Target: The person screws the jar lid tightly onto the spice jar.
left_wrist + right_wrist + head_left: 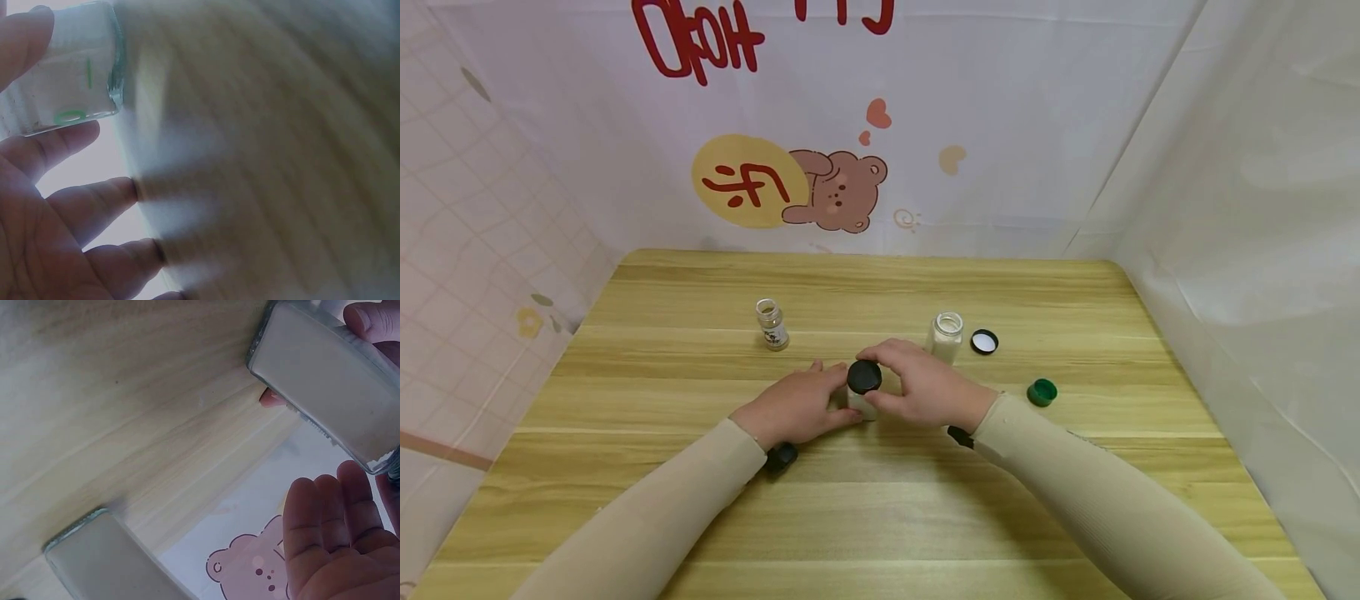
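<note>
A square glass jar with pale contents and a black screw lid stands between the two hands at the table's middle. My left hand holds its body between thumb and index finger; the other fingers are spread below in the left wrist view, where green marks show on the glass jar. From the right, my right hand pinches the lid between thumb and fingers. The right wrist view shows the jar from its side, mostly filled with pale stuff, the lid cut off by the edge.
Behind the right hand stands an uncapped jar of pale contents. Right of it lie a black lid with white lining and a green cap. A small uncapped bottle with a label stands back left. White printed sheeting borders the table.
</note>
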The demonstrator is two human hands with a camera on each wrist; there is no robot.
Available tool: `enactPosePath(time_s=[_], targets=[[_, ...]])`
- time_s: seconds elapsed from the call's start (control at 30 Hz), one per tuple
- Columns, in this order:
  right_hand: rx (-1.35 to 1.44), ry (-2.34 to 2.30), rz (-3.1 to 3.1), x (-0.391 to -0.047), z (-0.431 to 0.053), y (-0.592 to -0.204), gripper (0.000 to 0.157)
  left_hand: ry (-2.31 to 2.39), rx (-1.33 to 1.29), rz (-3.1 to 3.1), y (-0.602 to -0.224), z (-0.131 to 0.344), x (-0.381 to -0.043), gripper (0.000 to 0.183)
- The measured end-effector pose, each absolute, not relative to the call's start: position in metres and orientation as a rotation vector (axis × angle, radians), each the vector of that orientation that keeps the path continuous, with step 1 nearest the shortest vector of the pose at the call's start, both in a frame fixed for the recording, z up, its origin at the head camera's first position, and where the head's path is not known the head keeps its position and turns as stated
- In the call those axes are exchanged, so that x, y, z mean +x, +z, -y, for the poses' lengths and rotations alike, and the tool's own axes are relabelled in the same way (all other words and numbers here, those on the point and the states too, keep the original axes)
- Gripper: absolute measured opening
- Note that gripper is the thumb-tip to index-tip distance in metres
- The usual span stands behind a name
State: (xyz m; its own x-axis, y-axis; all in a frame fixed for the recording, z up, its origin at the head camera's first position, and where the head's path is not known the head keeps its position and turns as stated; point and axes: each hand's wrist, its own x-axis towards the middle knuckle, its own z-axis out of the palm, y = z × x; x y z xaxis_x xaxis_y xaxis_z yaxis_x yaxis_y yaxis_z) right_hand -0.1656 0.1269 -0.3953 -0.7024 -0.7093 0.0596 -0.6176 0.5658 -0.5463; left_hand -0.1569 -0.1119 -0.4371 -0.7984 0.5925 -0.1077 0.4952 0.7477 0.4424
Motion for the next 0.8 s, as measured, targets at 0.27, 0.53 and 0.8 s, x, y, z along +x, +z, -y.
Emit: enactPosePath(time_s=[0.27,0.53,0.8], targets=[[-1.095,-0.809,-2.639,-0.1656,-0.1258,-0.3986,0.043,0.587,0.832,-2.699,-0.4371,0.1120,-0.1565,0.066],[-1.137,-0.820,-2.642,-0.1655,-0.1260,-0.3962,0.048,0.572,0.848,-2.703,-0.4356,0.1118,-0.1568,0.068],[-1.093,-0.843,-2.650,-0.1655,-0.1246,-0.4001,0.039,0.580,0.838,-2.699,-0.4365,0.1124,-0.1570,0.069]])
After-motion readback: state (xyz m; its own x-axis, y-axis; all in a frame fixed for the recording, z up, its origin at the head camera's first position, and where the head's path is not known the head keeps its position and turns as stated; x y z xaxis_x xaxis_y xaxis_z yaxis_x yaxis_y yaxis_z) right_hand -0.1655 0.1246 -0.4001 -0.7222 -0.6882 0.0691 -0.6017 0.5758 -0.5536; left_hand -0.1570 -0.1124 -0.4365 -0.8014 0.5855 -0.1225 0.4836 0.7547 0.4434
